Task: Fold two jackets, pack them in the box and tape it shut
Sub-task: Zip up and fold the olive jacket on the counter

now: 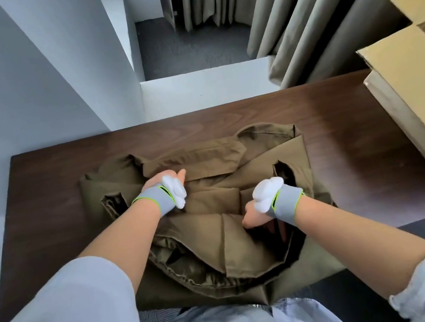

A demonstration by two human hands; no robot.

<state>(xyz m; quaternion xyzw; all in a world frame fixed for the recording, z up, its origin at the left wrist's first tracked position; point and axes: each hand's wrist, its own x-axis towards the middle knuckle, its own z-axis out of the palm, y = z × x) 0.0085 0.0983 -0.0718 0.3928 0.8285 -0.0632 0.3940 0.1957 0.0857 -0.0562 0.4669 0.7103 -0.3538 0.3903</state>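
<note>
jacket (205,156) in left grip (163,183), right grip (254,214)

Head-worn, wide-angle, looking forward and steeply down, close over the dark table (339,117); near edge right at the bottom, cardboard box (411,60) clipped at the right, curtains (292,7) far beyond.
</note>
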